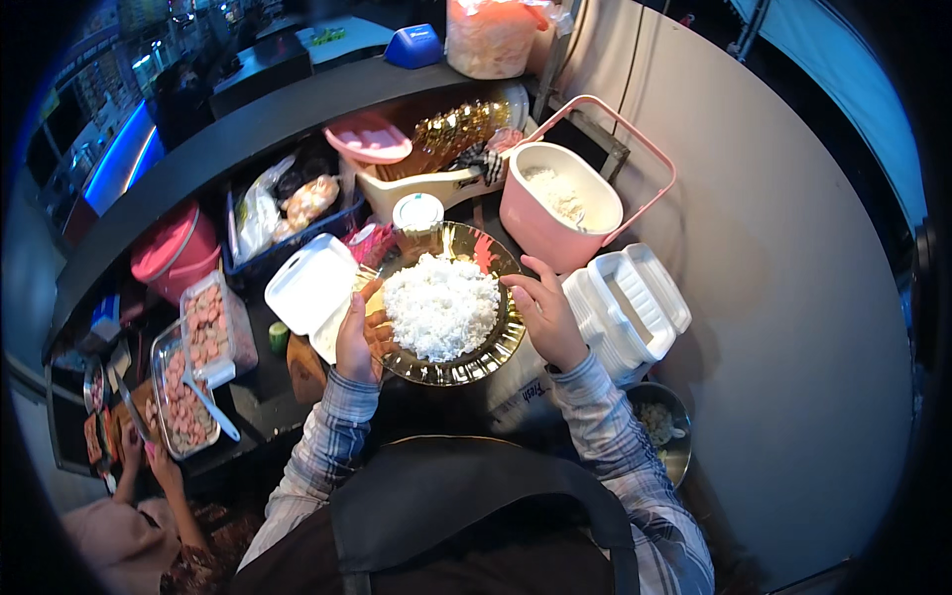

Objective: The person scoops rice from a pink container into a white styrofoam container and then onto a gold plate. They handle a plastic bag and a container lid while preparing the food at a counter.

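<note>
An amber glass plate (513, 335) is held in front of my body, with a mound of cooked white rice (442, 309) on it. My left hand (361, 338) supports its left side; some fingers show through the glass beneath the rim. At the right rim, my right hand (549, 312) has its thumb and fingertips against the plate. Just left of the plate lies an open white foam food box (311, 286), partly covered by my left hand. Beyond the far rim stands a small tub with a white lid (418, 211).
A pink bucket (532, 223) with a raised handle stands behind right, near stacked foam boxes (617, 320). Leftward are sausage-like pieces in clear containers (242, 335), a light-blue spoon (212, 405) and another person's hands (160, 461) near a knife (130, 398). A wall (781, 297) rises right.
</note>
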`<state>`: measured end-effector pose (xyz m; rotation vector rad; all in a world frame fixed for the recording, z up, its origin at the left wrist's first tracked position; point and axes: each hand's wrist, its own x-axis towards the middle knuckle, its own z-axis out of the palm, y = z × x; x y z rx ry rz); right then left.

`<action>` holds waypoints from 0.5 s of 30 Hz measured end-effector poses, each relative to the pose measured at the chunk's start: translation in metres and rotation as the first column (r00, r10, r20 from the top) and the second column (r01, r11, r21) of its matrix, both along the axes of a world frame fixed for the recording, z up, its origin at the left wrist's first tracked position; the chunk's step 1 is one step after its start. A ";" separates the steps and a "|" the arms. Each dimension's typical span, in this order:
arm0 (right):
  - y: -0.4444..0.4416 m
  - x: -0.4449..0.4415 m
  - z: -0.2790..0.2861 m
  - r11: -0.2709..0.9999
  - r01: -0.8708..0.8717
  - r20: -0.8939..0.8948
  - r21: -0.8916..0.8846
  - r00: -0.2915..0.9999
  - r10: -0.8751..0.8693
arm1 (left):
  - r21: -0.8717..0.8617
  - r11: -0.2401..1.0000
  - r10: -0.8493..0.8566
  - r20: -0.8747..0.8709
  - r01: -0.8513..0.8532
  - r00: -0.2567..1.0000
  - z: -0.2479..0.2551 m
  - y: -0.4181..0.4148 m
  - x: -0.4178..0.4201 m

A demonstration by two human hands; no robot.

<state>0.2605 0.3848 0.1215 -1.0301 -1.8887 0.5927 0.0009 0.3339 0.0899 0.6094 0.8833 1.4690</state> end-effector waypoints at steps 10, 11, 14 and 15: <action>0.059 0.081 0.090 0.982 0.169 0.209 0.082 0.961 -0.182 | -0.003 0.994 -0.112 -0.131 0.112 0.985 0.044 0.129 0.006; 0.070 0.085 0.098 0.985 0.169 0.257 0.039 0.951 -0.173 | 0.091 0.992 -0.086 -0.072 0.093 0.994 0.041 0.150 0.009; 0.115 0.104 0.092 0.963 0.268 0.556 0.040 0.795 -0.245 | 0.127 0.980 -0.140 -0.110 0.154 0.984 0.049 0.198 0.026; 0.133 0.106 0.086 0.959 0.283 0.605 -0.030 0.768 -0.208 | 0.107 0.979 -0.162 -0.114 0.175 0.980 0.051 0.210 0.030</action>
